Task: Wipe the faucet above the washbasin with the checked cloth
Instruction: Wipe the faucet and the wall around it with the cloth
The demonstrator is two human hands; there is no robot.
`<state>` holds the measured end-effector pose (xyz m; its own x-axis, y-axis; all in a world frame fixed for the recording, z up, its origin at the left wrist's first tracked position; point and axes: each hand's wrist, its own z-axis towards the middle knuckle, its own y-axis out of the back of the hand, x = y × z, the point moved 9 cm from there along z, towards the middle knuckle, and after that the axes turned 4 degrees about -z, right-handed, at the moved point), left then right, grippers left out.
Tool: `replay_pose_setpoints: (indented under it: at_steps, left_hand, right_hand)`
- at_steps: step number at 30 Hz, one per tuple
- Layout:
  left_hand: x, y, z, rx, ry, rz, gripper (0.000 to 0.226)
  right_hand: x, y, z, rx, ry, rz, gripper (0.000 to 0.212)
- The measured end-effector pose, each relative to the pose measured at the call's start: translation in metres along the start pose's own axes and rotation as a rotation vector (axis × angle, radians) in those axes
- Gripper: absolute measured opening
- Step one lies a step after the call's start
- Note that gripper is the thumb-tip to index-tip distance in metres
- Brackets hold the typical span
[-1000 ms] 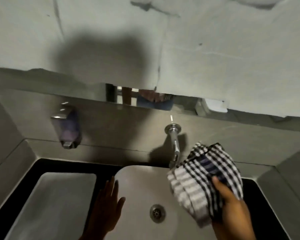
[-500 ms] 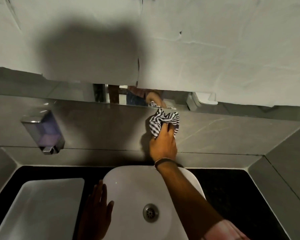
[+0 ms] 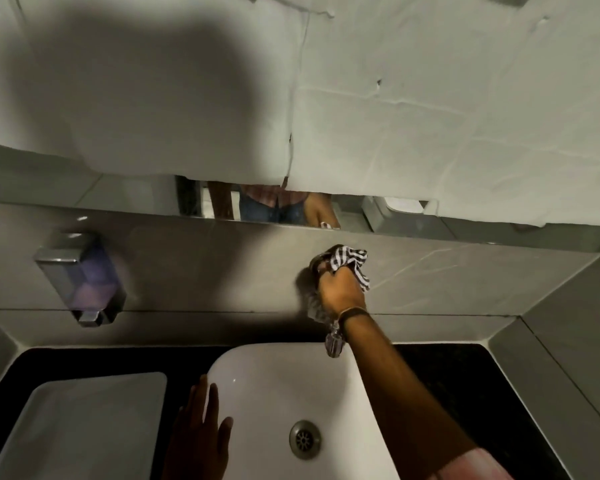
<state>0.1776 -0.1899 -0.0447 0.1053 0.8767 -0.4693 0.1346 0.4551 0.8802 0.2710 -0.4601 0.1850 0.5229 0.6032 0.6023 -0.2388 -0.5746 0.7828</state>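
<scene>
right hand (image 3: 342, 292) closed around the bunched black-and-white checked cloth (image 3: 349, 261), pressing it over the wall-mounted chrome faucet (image 3: 334, 342) above the white oval washbasin (image 3: 257, 368), only the spout tip showing below the wrist; left hand (image 3: 198, 431) flat, fingers spread, on the basin's left rim.

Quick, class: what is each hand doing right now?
Left hand: open, flat on the washbasin rim.
Right hand: closed on the checked cloth, at the faucet.
</scene>
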Motion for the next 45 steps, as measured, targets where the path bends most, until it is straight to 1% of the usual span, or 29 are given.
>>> replay_pose_setpoints:
  at_steps: [1, 2, 3, 4, 5, 7, 9, 10, 12, 13, 15, 17, 18, 19, 20, 21, 24, 25, 26, 27, 29, 31, 32, 34, 37, 39, 40, 42, 45]
  left_hand:
    - [-0.001, 0.001, 0.000, -0.009, -0.003, 0.003, 0.081]
    - [-0.002, 0.002, 0.000, -0.016, -0.008, 0.003, 0.080]
    - [-0.003, 0.003, 0.000, -0.020, -0.014, 0.003, 0.080]
    - [-0.004, 0.002, -0.001, -0.021, -0.016, 0.004, 0.080]
    - [-0.003, 0.003, -0.001, -0.024, -0.015, 0.006, 0.080]
    - [-0.002, 0.004, -0.001, -0.045, -0.013, 0.005, 0.080]
    - [-0.001, 0.006, 0.001, -0.064, -0.018, 0.008, 0.077]
    - [-0.002, 0.007, 0.002, -0.063, -0.021, 0.012, 0.076]
    - [-0.003, 0.006, 0.002, -0.052, -0.014, 0.010, 0.080]
    - [-0.002, 0.006, 0.001, -0.056, -0.010, 0.011, 0.082]
    - [-0.003, 0.009, 0.001, -0.082, -0.014, 0.025, 0.084]
    - [-0.003, 0.010, 0.000, -0.098, -0.016, 0.029, 0.084]
    - [-0.003, 0.011, 0.000, -0.103, -0.015, 0.025, 0.082]
    - [-0.003, 0.011, 0.000, -0.113, -0.019, 0.022, 0.080]
    - [-0.004, 0.012, 0.001, -0.127, -0.028, 0.022, 0.077]
    - [-0.004, 0.013, 0.001, -0.141, -0.037, 0.023, 0.074]
    - [-0.003, 0.014, 0.001, -0.156, -0.046, 0.020, 0.068]
    - [-0.002, 0.013, 0.001, -0.150, -0.048, 0.017, 0.069]
    - [-0.002, 0.010, 0.001, -0.139, -0.048, 0.012, 0.072]
    - [0.000, 0.008, -0.001, -0.137, -0.043, 0.007, 0.075]
    - [0.003, 0.006, -0.003, -0.142, -0.030, -0.002, 0.079]
    - [0.003, 0.006, -0.003, -0.147, -0.023, -0.007, 0.080]
    - [0.002, 0.006, -0.003, -0.143, -0.021, -0.012, 0.080]
    - [0.002, 0.007, -0.002, -0.122, -0.018, -0.020, 0.080]
    - [0.003, 0.007, -0.003, -0.085, 0.007, -0.029, 0.079]
    - [0.005, 0.006, -0.005, -0.081, 0.013, -0.042, 0.078]
    - [0.005, 0.005, -0.006, -0.086, 0.006, -0.039, 0.077]
    - [0.005, 0.001, -0.007, -0.097, -0.015, -0.032, 0.075]
    - [0.010, -0.004, -0.006, -0.125, -0.017, -0.037, 0.071]
  right_hand:
    - [0.003, -0.003, -0.004, 0.001, 0.020, -0.124, 0.051]
    - [0.007, -0.009, -0.011, -0.001, 0.061, -0.310, 0.065]
    - [0.013, -0.019, -0.020, -0.005, 0.119, -0.490, 0.085]
    - [0.019, -0.031, -0.030, -0.008, 0.183, -0.626, 0.101]
    - [0.023, -0.039, -0.038, -0.019, 0.233, -0.708, 0.109]
    - [0.028, -0.041, -0.039, -0.039, 0.252, -0.726, 0.111]
    - [0.024, -0.029, -0.026, -0.050, 0.182, -0.567, 0.100]
    - [0.020, -0.022, -0.016, -0.033, 0.134, -0.420, 0.087]
    - [0.011, -0.013, 0.005, 0.060, 0.041, -0.005, 0.057]
    - [0.006, -0.014, 0.014, 0.138, -0.009, 0.243, 0.049]
    - [-0.011, -0.022, 0.026, 0.352, -0.165, 0.667, 0.050]
    - [-0.027, -0.037, 0.019, 0.631, -0.344, 0.999, 0.064]
    - [-0.033, -0.046, 0.012, 0.743, -0.439, 1.136, 0.069]
    - [-0.038, -0.052, 0.009, 0.810, -0.487, 1.245, 0.071]
    - [-0.042, -0.056, 0.010, 0.833, -0.507, 1.326, 0.070]
    - [-0.043, -0.060, 0.012, 0.824, -0.498, 1.352, 0.069]
    - [-0.037, -0.063, 0.007, 0.798, -0.459, 1.366, 0.071]
    - [-0.032, -0.059, 0.008, 0.747, -0.400, 1.306, 0.071]
    - [-0.034, -0.052, 0.013, 0.622, -0.322, 1.166, 0.068]
    - [-0.036, -0.041, 0.014, 0.456, -0.228, 0.952, 0.063]
    - [-0.022, -0.017, 0.001, 0.199, 0.065, 0.419, 0.056]
    - [-0.008, -0.016, -0.016, 0.088, 0.329, -0.110, 0.060]
    - [-0.007, -0.019, -0.021, 0.062, 0.406, -0.329, 0.068]
    - [-0.006, -0.019, -0.027, 0.034, 0.521, -0.597, 0.078]
    - [-0.001, -0.015, -0.034, -0.006, 0.771, -0.907, 0.074]
    - [0.004, -0.021, -0.039, 0.039, 0.937, -1.113, 0.076]
    - [0.009, -0.025, -0.040, 0.074, 0.983, -1.201, 0.075]
    - [0.021, -0.036, -0.040, 0.139, 1.058, -1.377, 0.068]
    - [0.036, -0.053, -0.035, 0.236, 1.099, -1.704, 0.057]
